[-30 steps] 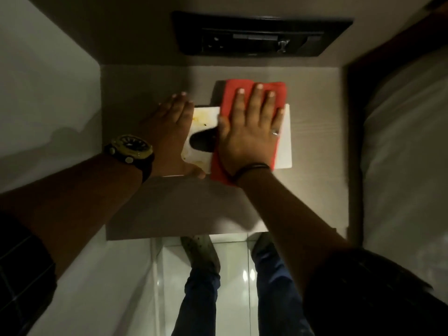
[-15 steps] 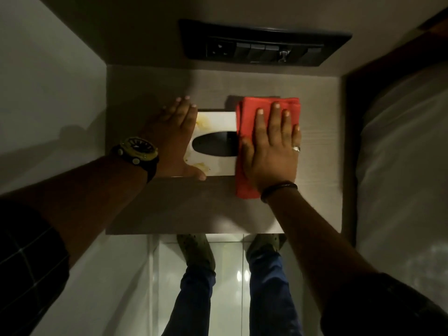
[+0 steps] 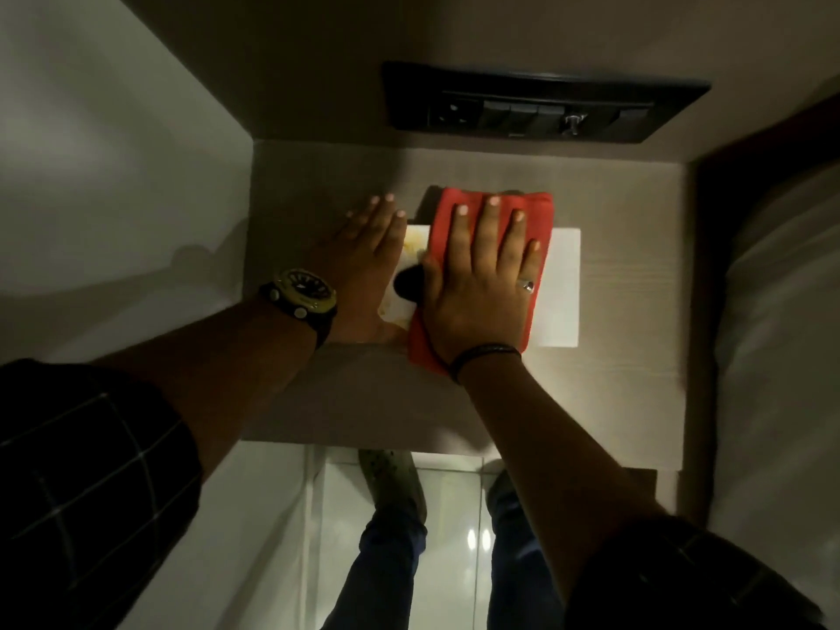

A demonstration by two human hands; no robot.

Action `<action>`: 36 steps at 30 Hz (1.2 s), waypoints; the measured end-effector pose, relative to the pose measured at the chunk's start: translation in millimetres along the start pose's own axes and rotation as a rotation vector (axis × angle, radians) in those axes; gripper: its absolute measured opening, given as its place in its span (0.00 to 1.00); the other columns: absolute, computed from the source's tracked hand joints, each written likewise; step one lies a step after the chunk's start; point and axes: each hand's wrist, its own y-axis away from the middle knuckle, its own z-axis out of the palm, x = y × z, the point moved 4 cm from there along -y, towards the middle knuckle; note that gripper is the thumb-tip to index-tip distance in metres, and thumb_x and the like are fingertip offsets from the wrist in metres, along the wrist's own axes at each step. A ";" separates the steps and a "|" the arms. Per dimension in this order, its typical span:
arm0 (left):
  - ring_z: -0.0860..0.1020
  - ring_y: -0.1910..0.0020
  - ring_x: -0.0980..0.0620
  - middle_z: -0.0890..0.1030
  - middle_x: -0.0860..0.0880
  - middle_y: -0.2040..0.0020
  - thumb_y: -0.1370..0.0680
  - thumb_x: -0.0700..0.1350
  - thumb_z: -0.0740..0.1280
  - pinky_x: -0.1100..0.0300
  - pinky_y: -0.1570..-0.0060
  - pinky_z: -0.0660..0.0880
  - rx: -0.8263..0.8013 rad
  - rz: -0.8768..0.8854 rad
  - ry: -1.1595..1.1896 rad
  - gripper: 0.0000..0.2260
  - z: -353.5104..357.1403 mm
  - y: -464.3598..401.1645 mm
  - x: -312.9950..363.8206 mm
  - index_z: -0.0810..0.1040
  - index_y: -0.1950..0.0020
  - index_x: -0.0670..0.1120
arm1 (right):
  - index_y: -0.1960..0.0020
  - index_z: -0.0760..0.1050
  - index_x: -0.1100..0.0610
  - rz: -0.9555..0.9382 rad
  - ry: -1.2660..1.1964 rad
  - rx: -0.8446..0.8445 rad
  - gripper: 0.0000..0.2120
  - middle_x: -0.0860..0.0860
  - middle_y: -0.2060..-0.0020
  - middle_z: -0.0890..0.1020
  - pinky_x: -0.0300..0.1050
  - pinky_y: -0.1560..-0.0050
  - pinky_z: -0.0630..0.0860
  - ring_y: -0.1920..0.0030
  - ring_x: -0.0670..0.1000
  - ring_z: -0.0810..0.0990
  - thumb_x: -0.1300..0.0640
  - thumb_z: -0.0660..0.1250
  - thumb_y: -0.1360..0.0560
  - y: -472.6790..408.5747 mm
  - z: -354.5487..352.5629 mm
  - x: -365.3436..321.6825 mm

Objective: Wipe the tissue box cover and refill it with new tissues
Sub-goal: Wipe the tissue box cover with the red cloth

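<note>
Tissue box cover, one, white, on table; one red cloth pressed flat upon it under right hand, fingers spread; left hand, flat, bracing cover's left end.

Tissue box cover on the bedside table, a little toward 12 o'clock of the table's middle. Cloth on top of the cover, over its middle, overhanging at 12 and 6 o'clock. Right hand flat on the cloth, fingers toward 12 o'clock. Left hand flat at 9 o'clock of the cover, touching its end. Cover's opening between the two hands, partly under the right thumb. Switch panel on the wall at 12 o'clock, behind the table. Bed at 3 o'clock, beside the table. Feet on the floor at 6 o'clock, below the table's near edge.
</note>
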 end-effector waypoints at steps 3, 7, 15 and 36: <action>0.40 0.22 0.41 0.39 0.39 0.21 0.38 0.74 0.67 0.48 0.25 0.40 -0.030 -0.001 -0.022 0.63 0.6 1.8 0.3 0.37 0.23 0.40 | 0.22 0.55 0.53 -0.242 0.010 -0.036 0.29 0.58 0.23 0.58 0.62 0.26 0.45 0.23 0.65 0.54 0.41 0.50 0.19 9.1 1.0 3.8; 0.39 0.22 0.42 0.37 0.40 0.21 0.40 0.78 0.65 0.49 0.26 0.39 -0.053 -0.016 -0.033 0.64 -0.2 2.9 -1.6 0.35 0.23 0.41 | 0.22 0.56 0.52 -0.444 0.056 -0.065 0.30 0.57 0.23 0.58 0.64 0.25 0.50 0.23 0.63 0.55 0.41 0.52 0.20 10.3 -4.3 44.6; 0.39 0.22 0.42 0.37 0.40 0.21 0.41 0.78 0.65 0.51 0.28 0.37 0.009 0.004 -0.037 0.65 5.5 2.8 -3.6 0.35 0.23 0.41 | 0.21 0.46 0.58 0.227 -0.006 0.012 0.32 0.61 0.22 0.49 0.62 0.24 0.49 0.22 0.63 0.48 0.41 0.47 0.18 17.1 -13.1 72.4; 0.43 0.22 0.41 0.42 0.40 0.21 0.44 0.77 0.68 0.45 0.26 0.45 0.044 0.008 -0.007 0.65 13.4 -4.2 -4.9 0.41 0.22 0.42 | 0.21 0.48 0.56 -0.143 0.095 -0.028 0.33 0.59 0.22 0.51 0.58 0.23 0.44 0.22 0.60 0.48 0.41 0.47 0.20 15.4 -7.9 81.0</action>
